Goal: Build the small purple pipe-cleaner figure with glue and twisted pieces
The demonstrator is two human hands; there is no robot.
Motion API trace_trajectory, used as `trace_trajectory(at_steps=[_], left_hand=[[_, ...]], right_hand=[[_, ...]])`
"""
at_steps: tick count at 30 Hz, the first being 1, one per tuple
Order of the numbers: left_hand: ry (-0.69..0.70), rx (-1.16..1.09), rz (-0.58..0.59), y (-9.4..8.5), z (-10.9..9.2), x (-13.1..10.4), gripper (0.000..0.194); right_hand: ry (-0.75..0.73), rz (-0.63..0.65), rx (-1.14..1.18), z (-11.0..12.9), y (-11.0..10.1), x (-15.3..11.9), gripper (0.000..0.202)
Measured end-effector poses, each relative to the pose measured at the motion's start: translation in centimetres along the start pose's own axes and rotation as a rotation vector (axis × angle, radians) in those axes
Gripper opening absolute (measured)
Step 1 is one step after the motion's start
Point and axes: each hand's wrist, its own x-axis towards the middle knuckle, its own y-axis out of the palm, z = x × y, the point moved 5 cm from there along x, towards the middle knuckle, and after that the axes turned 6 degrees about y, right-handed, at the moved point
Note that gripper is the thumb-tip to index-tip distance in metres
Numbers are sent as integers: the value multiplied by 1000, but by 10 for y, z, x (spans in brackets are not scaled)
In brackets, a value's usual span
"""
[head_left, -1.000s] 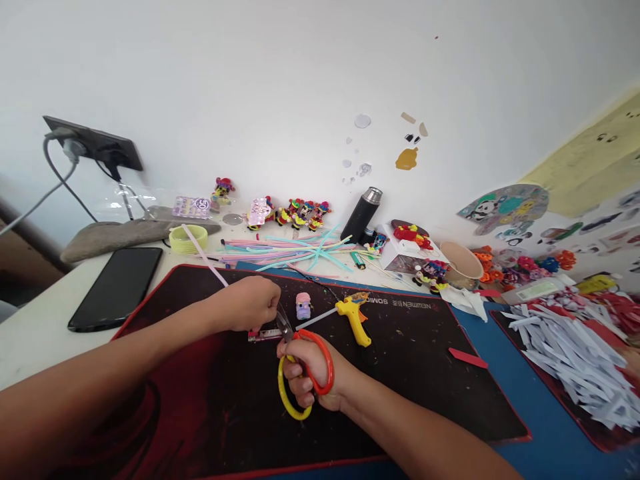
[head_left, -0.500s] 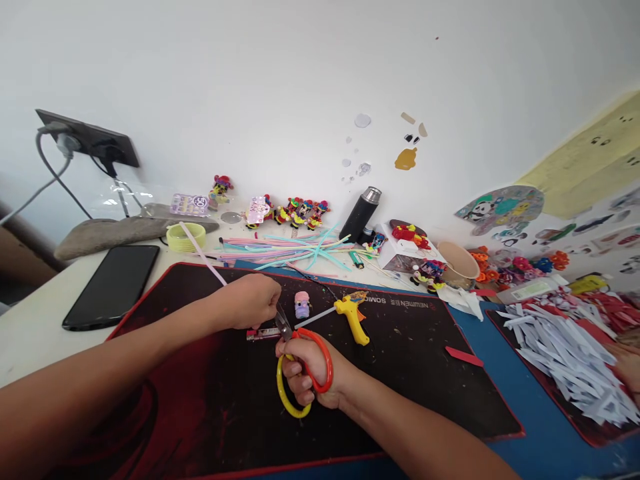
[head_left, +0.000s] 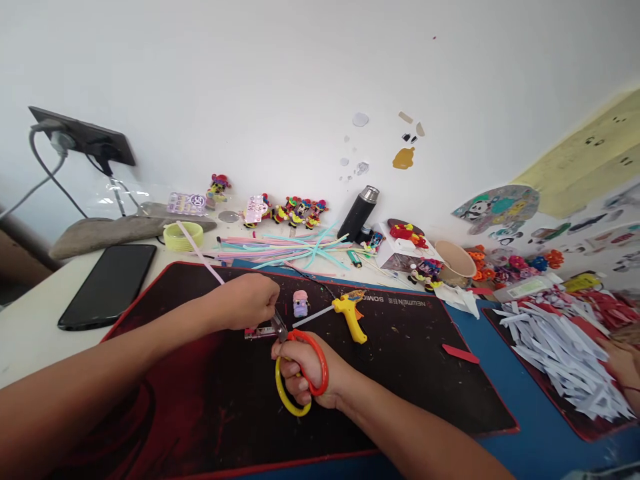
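Blade contact with the fingertips is possible, as the left hand (head_left: 250, 301), closed on the lilac strip (head_left: 200, 255) above the mat (head_left: 240, 413), adjoins the scissors (head_left: 283, 333) clamped in the right hand (head_left: 306, 360).

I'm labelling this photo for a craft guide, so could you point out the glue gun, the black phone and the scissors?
glue gun (head_left: 355, 324): head view, yellow handle
black phone (head_left: 108, 287): head view, screen
scissors (head_left: 321, 363): head view, red handle loop

Scissors (head_left: 325, 372), glue gun (head_left: 353, 321) and phone (head_left: 107, 287) slightly farther left in view.
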Motion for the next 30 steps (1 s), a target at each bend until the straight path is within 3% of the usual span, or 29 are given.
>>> trace_trajectory(at_steps=[3,7,12,15,18,20,22,27,30], left_hand=[[-88,-100,-56,-7,20,-3,17],[-162,-13,-133,-7,38,-7,19],[-95,120,-191,6,29,-3,17],[-28,140,-209,10,23,1,15],[-9,128,-227,8,24,1,18],[29,112,-253,5,22,0,26],[92,105,-250,5,16,0,22],[227,124,-150,17,-2,10,18],[246,131,-110,24,-3,18,14]], right_hand=[[-48,31,-17,1,2,-3,16],[-167,61,12,1,0,-6,15],[-258,150,18,-6,-3,-23,32],[-360,147,-28,-5,-15,-45,41],[-474,22,-91,3,-42,-68,48],[-494,-107,-159,7,-66,-81,51],[-504,-245,-227,12,-93,-91,52],[-435,-537,-361,21,-153,-109,53],[-381,-700,-546,28,-173,-122,51]])
